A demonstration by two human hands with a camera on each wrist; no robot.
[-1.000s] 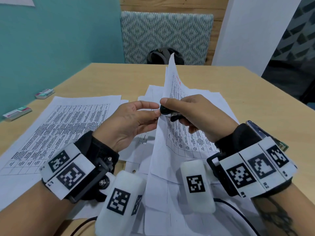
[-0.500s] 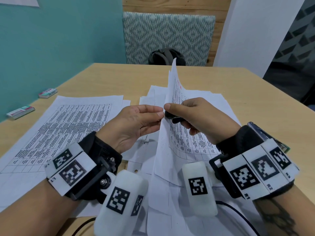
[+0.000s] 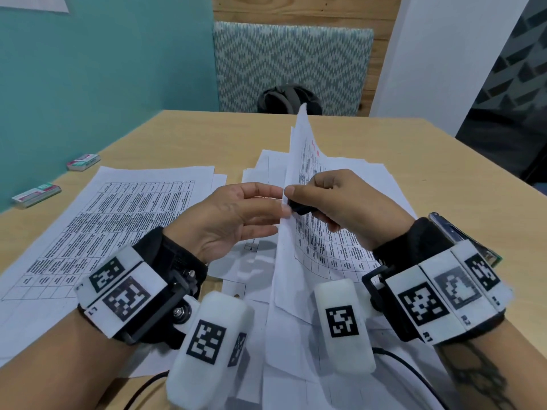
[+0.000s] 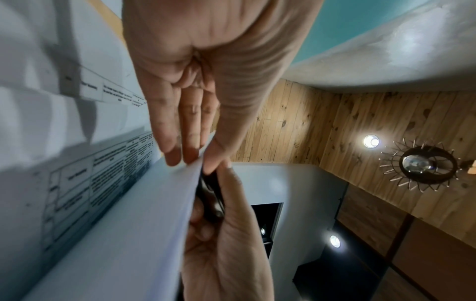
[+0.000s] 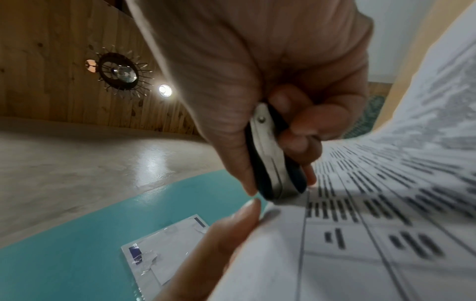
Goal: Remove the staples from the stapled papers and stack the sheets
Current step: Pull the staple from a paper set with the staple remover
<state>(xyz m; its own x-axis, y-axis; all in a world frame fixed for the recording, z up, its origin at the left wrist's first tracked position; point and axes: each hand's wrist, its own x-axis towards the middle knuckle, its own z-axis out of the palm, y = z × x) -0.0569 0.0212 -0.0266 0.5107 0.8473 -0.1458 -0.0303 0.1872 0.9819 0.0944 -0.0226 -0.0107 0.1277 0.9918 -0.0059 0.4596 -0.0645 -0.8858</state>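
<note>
The stapled papers (image 3: 307,161) stand upright on edge over the middle of the wooden table (image 3: 370,149). My left hand (image 3: 278,202) pinches their near edge, thumb on one side and fingers (image 4: 180,150) on the other. My right hand (image 3: 340,202) grips a black staple remover (image 3: 299,207) with metal jaws, its tip pressed to the paper right beside my left fingertips. In the right wrist view the staple remover (image 5: 270,158) touches the printed sheet (image 5: 360,234). The staple itself is hidden. A stack of printed sheets (image 3: 118,220) lies flat at the left.
More loose sheets (image 3: 296,365) lie under the hands. Two small staple boxes (image 3: 83,162) (image 3: 36,195) sit by the teal wall at the left. A flat device (image 3: 461,235) lies beside my right wrist. A black bag (image 3: 288,99) sits on the chair beyond the table.
My left fingertips have closed in to the right onto the paper's edge next to the staple remover. The right hand keeps its grip and the sheets stay upright.
</note>
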